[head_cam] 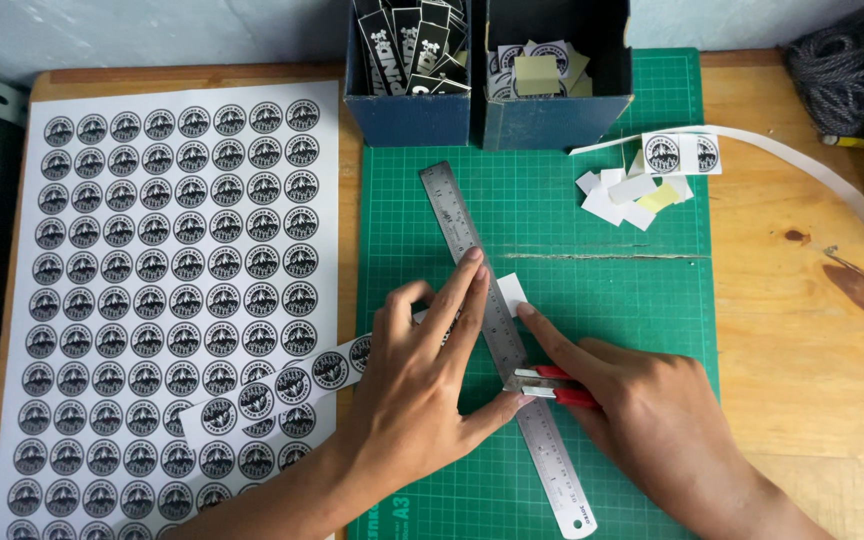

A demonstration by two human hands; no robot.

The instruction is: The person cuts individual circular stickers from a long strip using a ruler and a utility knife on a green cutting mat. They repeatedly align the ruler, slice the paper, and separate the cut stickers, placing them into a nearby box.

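Holding stickers (537,70): two blue boxes (487,120).

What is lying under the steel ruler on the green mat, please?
Under the ruler lies a strip of round stickers, pressed down by the left hand; a white end pokes out on the ruler's far side. The part beneath the ruler and hand is hidden.

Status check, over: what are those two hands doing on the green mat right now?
Left hand flat, pinning steel ruler over sticker strip. Right hand holds red cutter against ruler edge. Cut scraps lie clear, on the cutting mat.
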